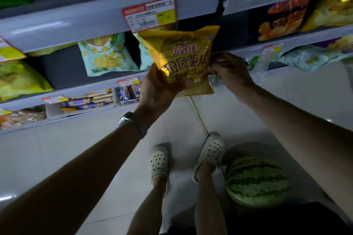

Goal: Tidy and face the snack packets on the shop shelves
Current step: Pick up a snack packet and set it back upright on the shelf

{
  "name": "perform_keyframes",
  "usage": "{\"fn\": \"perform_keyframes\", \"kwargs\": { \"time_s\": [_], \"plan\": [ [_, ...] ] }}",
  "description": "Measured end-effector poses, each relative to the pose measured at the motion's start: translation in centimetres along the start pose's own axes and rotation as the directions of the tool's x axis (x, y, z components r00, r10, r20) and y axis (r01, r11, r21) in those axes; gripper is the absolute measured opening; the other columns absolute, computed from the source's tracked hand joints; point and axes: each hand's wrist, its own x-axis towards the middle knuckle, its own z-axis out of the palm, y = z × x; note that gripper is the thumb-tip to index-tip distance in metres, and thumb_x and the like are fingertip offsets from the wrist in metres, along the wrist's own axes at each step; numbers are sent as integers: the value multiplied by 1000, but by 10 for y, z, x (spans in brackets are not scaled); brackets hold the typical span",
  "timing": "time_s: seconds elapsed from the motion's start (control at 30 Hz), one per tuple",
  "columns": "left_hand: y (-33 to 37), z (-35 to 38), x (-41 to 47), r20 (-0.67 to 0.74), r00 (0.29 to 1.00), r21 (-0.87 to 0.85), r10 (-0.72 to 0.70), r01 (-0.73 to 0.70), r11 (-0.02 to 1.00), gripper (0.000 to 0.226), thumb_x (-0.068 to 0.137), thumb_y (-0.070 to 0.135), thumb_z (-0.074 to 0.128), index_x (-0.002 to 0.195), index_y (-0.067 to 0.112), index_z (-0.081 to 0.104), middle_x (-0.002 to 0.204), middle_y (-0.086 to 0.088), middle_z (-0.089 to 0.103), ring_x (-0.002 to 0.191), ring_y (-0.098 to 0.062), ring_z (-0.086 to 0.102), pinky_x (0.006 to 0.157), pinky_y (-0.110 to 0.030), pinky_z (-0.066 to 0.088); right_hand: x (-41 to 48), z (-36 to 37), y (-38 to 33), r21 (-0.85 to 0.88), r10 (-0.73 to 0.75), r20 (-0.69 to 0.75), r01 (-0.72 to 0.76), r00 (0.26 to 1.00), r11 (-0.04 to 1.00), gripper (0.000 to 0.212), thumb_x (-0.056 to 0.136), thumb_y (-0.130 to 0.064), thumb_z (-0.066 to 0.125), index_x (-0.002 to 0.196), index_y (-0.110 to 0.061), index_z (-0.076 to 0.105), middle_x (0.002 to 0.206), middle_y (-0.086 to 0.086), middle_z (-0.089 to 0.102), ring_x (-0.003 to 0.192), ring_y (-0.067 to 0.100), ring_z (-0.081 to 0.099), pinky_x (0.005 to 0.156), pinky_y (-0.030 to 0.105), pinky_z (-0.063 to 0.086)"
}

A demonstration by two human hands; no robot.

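The left hand (158, 89) gripped the chip bag (183, 57) at seven o'clock, the right hand (229, 71) pinched its three o'clock edge; bag not yet shelved; other packets (107, 55) leaned crooked.

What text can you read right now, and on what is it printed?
"上好佳", red, on the yellow packet that the left hand grips.
"田园薯片", below it, same packet.
"Chip", script underneath, only partly legible.
Price tags: too blurred to read.
Teal packets: nothing legible.
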Motion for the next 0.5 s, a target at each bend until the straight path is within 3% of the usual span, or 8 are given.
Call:
{"fn": "perform_keyframes", "kwargs": {
  "time_s": [0.07, 0.17, 0.3, 0.37, 0.5],
  "plan": [
    [14, 26, 11, -1, 1000, -27, -20, 20, 999, 68, 63, 43, 98, 120, 20, 68, 103, 13, 79, 95, -5, 75, 85, -40, 64, 0, -23, 6, -47, -13, -1, 13, 1000, 999, 14, 100, -32, 66, 102, -18, 69, 95, -1, 72, 85, 6, 69, 79, 29, 54],
    [30, 59, 28, -31, 999, -61, -28, 26, 998, 67, 59, 49, 95, 114, 20, 71, 100, 12, 80, 94, -11, 76, 85, -45, 64, 0, -46, 12, -133, -82, -35, 76, 996, 988, 19, 104, -34, 59, 107, -17, 68, 93, -8, 68, 76, -19, 60, 69, 10, 44],
    [39, 90, 54, -92, 996, -76, -13, 6, 997, 72, 55, 58, 93, 113, 18, 74, 101, 7, 81, 95, -18, 77, 83, -49, 64, 7, -63, 11, -224, -172, -23, 162, 985, 961, 28, 104, -36, 59, 118, -14, 69, 99, -5, 65, 84, -1, 55, 68, 10, 39],
    [43, 100, 65, -108, 994, -86, -6, -3, 996, 73, 56, 56, 94, 114, 17, 74, 102, 5, 81, 95, -19, 78, 84, -49, 64, 14, -68, 8, -244, -191, -28, 179, 981, 953, 32, 104, -34, 60, 125, -12, 67, 103, -4, 62, 86, -3, 49, 65, 4, 34],
    [53, 112, 78, -119, 991, -76, 58, -67, 995, 74, 60, 54, 93, 117, 13, 69, 104, 1, 80, 97, -21, 77, 85, -52, 64, 31, -71, 3, -326, -237, -63, 204, 970, 923, 38, 105, -35, 57, 133, -10, 62, 116, 9, 67, 97, 8, 48, 70, 19, 28]
  ]
}}
